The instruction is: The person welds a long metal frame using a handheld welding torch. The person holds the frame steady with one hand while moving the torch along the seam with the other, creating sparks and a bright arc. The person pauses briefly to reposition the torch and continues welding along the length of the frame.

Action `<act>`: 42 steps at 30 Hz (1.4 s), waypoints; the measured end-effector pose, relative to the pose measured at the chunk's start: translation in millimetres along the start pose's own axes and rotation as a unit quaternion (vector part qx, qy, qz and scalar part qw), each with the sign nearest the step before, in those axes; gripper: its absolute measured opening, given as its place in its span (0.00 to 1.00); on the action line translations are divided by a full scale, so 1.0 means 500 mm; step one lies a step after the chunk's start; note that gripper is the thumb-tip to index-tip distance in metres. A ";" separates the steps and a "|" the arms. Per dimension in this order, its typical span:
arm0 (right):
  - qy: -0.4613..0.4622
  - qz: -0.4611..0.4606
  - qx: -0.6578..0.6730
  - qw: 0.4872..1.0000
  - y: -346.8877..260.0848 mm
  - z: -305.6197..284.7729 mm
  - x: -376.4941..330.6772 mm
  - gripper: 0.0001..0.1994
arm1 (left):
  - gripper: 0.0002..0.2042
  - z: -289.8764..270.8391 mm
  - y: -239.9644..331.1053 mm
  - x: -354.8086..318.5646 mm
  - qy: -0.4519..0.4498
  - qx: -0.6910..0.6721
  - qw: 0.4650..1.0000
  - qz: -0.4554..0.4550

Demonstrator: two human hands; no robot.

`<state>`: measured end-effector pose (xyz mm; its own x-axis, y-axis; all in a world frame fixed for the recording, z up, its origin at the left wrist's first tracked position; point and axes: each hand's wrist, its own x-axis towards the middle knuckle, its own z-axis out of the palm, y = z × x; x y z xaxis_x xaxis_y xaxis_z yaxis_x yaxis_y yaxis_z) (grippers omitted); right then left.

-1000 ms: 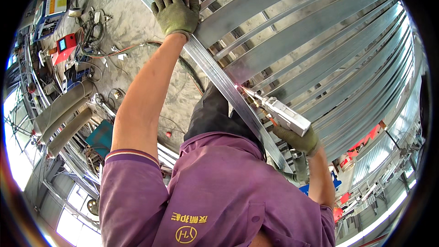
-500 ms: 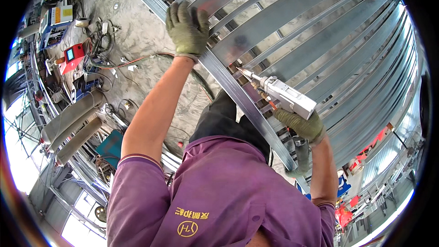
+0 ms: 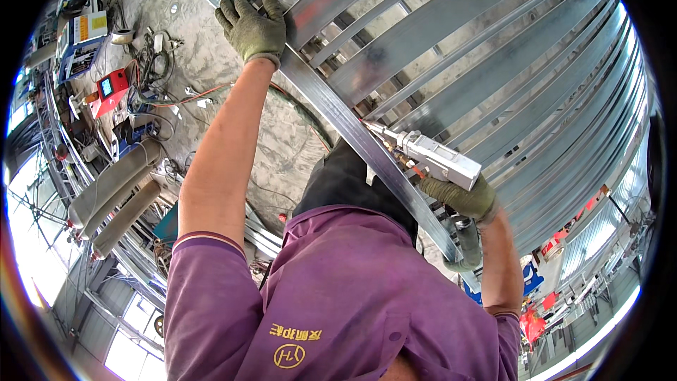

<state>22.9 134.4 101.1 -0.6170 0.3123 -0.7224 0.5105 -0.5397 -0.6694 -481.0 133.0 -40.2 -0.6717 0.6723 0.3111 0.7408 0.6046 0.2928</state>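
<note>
On the left, a red box (image 3: pixel 111 92) stands on the grey floor (image 3: pixel 194 49), with cables (image 3: pixel 161 63) tangled beside it. The gloved left hand (image 3: pixel 252 28) lies palm down on the rail (image 3: pixel 321 89), fingers spread rather than curled. The rail slants down to the right, and metal slats (image 3: pixel 416 32) run from it toward the upper right. The torch (image 3: pixel 441 156) points at the rail's inner edge; whether its tip touches is hard to tell. The gloved right hand (image 3: pixel 462 197) grips the torch from below.
</note>
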 end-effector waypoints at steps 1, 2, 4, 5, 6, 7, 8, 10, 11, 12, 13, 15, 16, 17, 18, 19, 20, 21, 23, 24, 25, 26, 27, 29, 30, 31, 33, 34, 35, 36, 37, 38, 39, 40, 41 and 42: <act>-0.004 -0.008 -0.010 1.000 0.004 -0.001 0.002 0.32 | 0.34 0.005 -0.007 -0.001 0.014 0.013 1.000 0.003; -0.007 -0.005 -0.026 1.000 0.003 -0.003 0.002 0.33 | 0.34 0.009 -0.014 -0.003 0.012 0.014 1.000 -0.004; -0.010 0.002 -0.055 0.998 -0.002 -0.007 0.002 0.33 | 0.34 0.008 -0.007 -0.004 0.005 0.013 1.000 -0.014; -0.007 -0.001 -0.051 0.999 -0.002 -0.006 0.002 0.33 | 0.35 0.007 -0.004 -0.003 0.003 0.013 1.000 -0.013; -0.004 -0.003 -0.047 0.999 -0.002 -0.002 0.003 0.33 | 0.35 0.006 -0.005 -0.003 0.001 0.014 1.000 -0.014; -0.002 -0.006 -0.044 0.999 -0.003 0.000 0.003 0.33 | 0.35 0.006 -0.005 -0.004 -0.001 0.015 1.000 -0.014; -0.001 -0.002 -0.044 0.999 -0.003 0.000 0.003 0.33 | 0.35 0.006 -0.005 -0.004 0.002 0.020 1.000 -0.015; -0.002 0.005 -0.046 0.999 -0.009 -0.002 0.001 0.33 | 0.35 0.006 -0.002 -0.004 0.008 0.032 0.999 -0.017; -0.002 0.026 -0.039 0.999 -0.020 -0.001 -0.001 0.33 | 0.34 0.004 -0.002 -0.005 0.001 0.026 0.999 -0.018; -0.001 0.047 -0.033 0.998 -0.037 0.001 -0.004 0.33 | 0.34 -0.007 0.010 -0.004 -0.006 0.020 1.000 -0.018; 0.000 0.069 -0.026 0.997 -0.045 0.002 -0.006 0.33 | 0.34 -0.014 0.018 -0.003 -0.012 0.014 1.000 -0.018; 0.009 0.025 -0.026 0.999 -0.020 -0.002 -0.002 0.30 | 0.34 -0.013 0.017 -0.002 -0.009 0.020 1.000 -0.008; 0.013 0.003 -0.026 1.000 -0.012 -0.003 -0.002 0.29 | 0.34 -0.013 0.016 -0.002 -0.007 0.023 1.000 -0.003; 0.012 0.000 -0.027 1.000 -0.011 -0.003 -0.003 0.29 | 0.34 -0.012 0.014 -0.001 -0.005 0.024 1.000 -0.002; 0.012 -0.003 -0.028 1.000 -0.011 -0.003 -0.004 0.29 | 0.34 -0.010 0.012 0.000 -0.002 0.026 1.000 -0.002; 0.012 -0.006 -0.028 1.000 -0.011 -0.003 -0.004 0.29 | 0.34 -0.009 0.010 0.000 0.000 0.027 1.000 -0.001; 0.011 -0.006 -0.036 0.999 -0.008 -0.004 -0.003 0.29 | 0.34 -0.008 0.008 -0.001 -0.002 0.025 1.000 -0.003; 0.009 -0.007 -0.042 0.999 -0.003 -0.006 -0.003 0.29 | 0.34 -0.011 0.010 -0.001 -0.006 0.022 1.000 -0.004; 0.011 0.014 -0.047 0.999 -0.009 -0.006 -0.006 0.29 | 0.34 -0.009 0.010 -0.001 -0.008 0.025 1.000 -0.005; 0.013 0.034 -0.045 0.998 -0.025 -0.004 -0.011 0.29 | 0.34 -0.006 0.008 -0.001 -0.006 0.032 0.999 -0.005; 0.015 0.054 -0.043 0.997 -0.034 -0.002 -0.013 0.29 | 0.34 -0.004 0.005 -0.002 -0.005 0.039 0.999 -0.005; 0.013 0.051 -0.040 0.998 -0.033 -0.002 -0.012 0.29 | 0.34 -0.003 0.001 -0.003 -0.009 0.035 0.999 -0.008; 0.012 0.048 -0.036 0.998 -0.030 -0.002 -0.012 0.29 | 0.34 -0.004 0.002 -0.003 -0.013 0.030 0.999 -0.010; 0.011 0.044 -0.029 0.999 -0.025 -0.002 -0.012 0.29 | 0.34 -0.003 0.003 -0.003 -0.017 0.027 0.999 -0.015; 0.009 0.043 -0.024 0.999 -0.023 -0.003 -0.011 0.28 | 0.34 0.000 0.002 -0.003 -0.015 0.029 0.999 -0.018; 0.008 0.042 -0.020 0.999 -0.020 -0.003 -0.010 0.28 | 0.35 0.001 0.000 -0.003 -0.014 0.031 0.999 -0.022; 0.012 0.016 -0.015 1.000 -0.010 -0.002 -0.011 0.28 | 0.34 0.002 -0.002 -0.002 -0.017 0.027 0.999 -0.029; 0.015 0.003 -0.012 1.000 -0.005 -0.002 -0.011 0.27 | 0.34 0.002 -0.002 -0.002 -0.019 0.024 0.999 -0.032; 0.015 0.002 -0.018 1.000 -0.002 -0.003 -0.010 0.27 | 0.34 0.002 -0.001 -0.003 -0.018 0.022 0.999 -0.033; 0.015 0.001 -0.022 1.000 0.001 -0.004 -0.010 0.27 | 0.34 0.003 0.000 -0.004 -0.016 0.020 0.999 -0.034; 0.015 -0.001 -0.027 1.000 0.002 -0.004 -0.011 0.27 | 0.34 0.003 0.000 -0.004 -0.014 0.018 0.999 -0.035; 0.017 -0.005 -0.032 0.999 0.000 -0.004 -0.012 0.27 | 0.34 0.003 0.000 -0.005 -0.015 0.020 0.999 -0.034; 0.018 -0.008 -0.037 0.999 -0.005 -0.003 -0.013 0.27 | 0.34 0.001 0.000 -0.005 -0.017 0.022 0.999 -0.034; 0.019 -0.012 -0.042 0.999 -0.007 -0.002 -0.014 0.27 | 0.35 0.000 0.001 -0.004 -0.018 0.024 0.999 -0.033; 0.024 -0.006 -0.031 0.999 -0.005 -0.002 -0.015 0.27 | 0.35 -0.002 0.002 -0.004 -0.017 0.025 0.999 -0.032; 0.029 0.000 -0.020 0.999 0.000 0.000 -0.016 0.27 | 0.35 -0.002 0.003 -0.005 -0.017 0.025 0.999 -0.031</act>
<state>28.1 131.9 107.0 -0.5815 0.3578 -0.7306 0.5353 -0.5080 -0.6748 -478.2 132.0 -39.4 -0.7161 0.6466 0.2631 0.6980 0.6654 0.2646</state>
